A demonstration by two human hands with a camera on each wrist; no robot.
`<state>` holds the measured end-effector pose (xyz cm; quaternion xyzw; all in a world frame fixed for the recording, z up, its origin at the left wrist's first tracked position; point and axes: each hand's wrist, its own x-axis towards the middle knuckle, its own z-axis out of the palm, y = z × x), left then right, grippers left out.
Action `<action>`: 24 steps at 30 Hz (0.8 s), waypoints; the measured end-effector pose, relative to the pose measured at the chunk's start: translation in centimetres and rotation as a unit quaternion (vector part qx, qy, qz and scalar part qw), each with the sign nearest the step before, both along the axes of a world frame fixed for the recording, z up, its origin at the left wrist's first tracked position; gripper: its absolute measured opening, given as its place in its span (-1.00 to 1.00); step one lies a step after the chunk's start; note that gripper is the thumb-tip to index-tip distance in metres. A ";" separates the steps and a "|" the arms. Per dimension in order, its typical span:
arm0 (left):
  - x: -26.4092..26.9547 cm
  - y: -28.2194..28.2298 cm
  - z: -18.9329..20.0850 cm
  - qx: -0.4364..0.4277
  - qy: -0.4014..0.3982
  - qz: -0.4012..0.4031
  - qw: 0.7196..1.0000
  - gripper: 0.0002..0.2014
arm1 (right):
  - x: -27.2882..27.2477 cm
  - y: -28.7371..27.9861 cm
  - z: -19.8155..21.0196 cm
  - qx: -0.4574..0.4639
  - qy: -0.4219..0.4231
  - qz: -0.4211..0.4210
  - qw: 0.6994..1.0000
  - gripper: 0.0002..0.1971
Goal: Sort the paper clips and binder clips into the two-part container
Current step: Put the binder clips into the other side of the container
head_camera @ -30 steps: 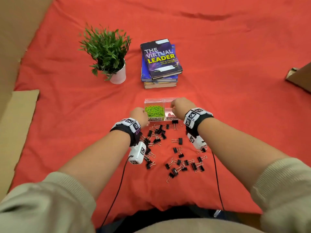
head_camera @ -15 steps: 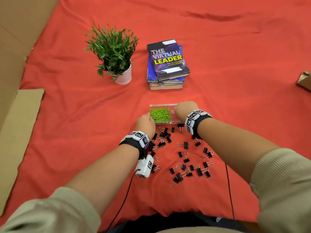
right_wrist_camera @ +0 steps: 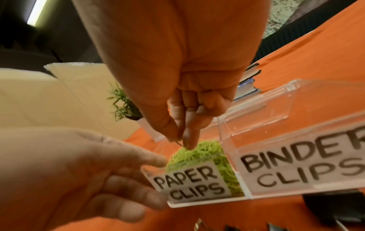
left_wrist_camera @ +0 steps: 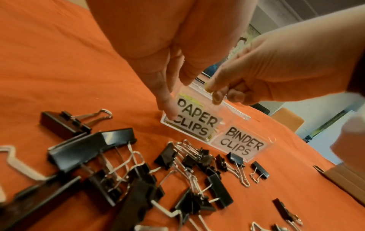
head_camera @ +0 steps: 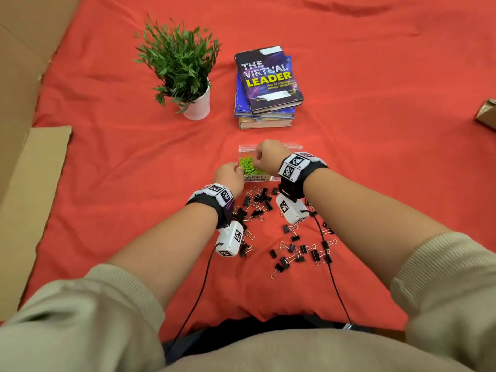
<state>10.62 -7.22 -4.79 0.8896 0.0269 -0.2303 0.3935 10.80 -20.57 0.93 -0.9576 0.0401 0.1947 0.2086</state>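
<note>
A clear two-part container (head_camera: 256, 178) stands on the red cloth with its lid open at the back. Its left part, labelled PAPER CLIPS, holds a heap of green paper clips (head_camera: 249, 167) (right_wrist_camera: 205, 150). The right part, labelled BINDER CLIPS (right_wrist_camera: 296, 164), looks empty. My left hand (head_camera: 236, 171) (left_wrist_camera: 177, 98) holds the container's left end between thumb and fingers. Over the green heap, my right hand (head_camera: 259, 161) (right_wrist_camera: 182, 140) pinches a thin paper clip with thumb and forefinger. Several black binder clips (head_camera: 261, 201) (left_wrist_camera: 235, 157) lie loose in front of the container.
A stack of books (head_camera: 268, 84) and a potted plant (head_camera: 185, 71) stand behind the container. Cardboard (head_camera: 32, 200) lies along the left edge, and a brown box corner (head_camera: 487, 114) shows at the far right. Wrist camera cables trail toward my lap.
My right hand has moved left from the container's right part to above the paper clip part. My left hand has come up to the container's left end.
</note>
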 end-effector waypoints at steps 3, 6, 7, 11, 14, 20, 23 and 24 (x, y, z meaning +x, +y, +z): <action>-0.9 1.1 1.0 0.035 -0.013 -0.005 0.999 -0.68 | -0.5 0.1 -0.6 -0.012 0.007 0.019 1.000 -0.79; -2.4 2.9 1.0 0.080 -0.045 -0.047 0.995 -0.71 | -2.5 0.0 -0.3 0.000 -0.032 0.043 0.999 -0.80; -3.0 3.5 0.9 0.097 -0.058 -0.073 0.991 -0.70 | -3.5 0.2 -0.5 0.005 -0.038 0.060 0.997 -0.80; -5.3 5.2 0.4 0.181 -0.070 -0.184 0.964 -0.48 | -7.5 1.2 -3.1 -0.032 -0.001 0.159 0.987 -0.56; -6.7 5.5 0.0 0.211 -0.052 -0.226 0.950 -0.25 | -9.0 1.5 -5.0 -0.121 0.015 0.198 0.973 -0.31; -7.6 4.8 -0.4 0.223 -0.070 -0.249 0.940 -0.41 | -10.2 1.7 -5.8 -0.099 0.015 0.148 0.984 -0.50; -7.9 4.5 -0.4 0.214 -0.070 -0.242 0.944 -0.56 | -10.5 1.2 -5.8 -0.063 0.017 0.134 0.989 -0.61; -8.0 4.4 -0.5 0.212 -0.072 -0.241 0.944 -0.60 | -10.6 1.0 -5.8 -0.051 0.012 0.132 0.990 -0.65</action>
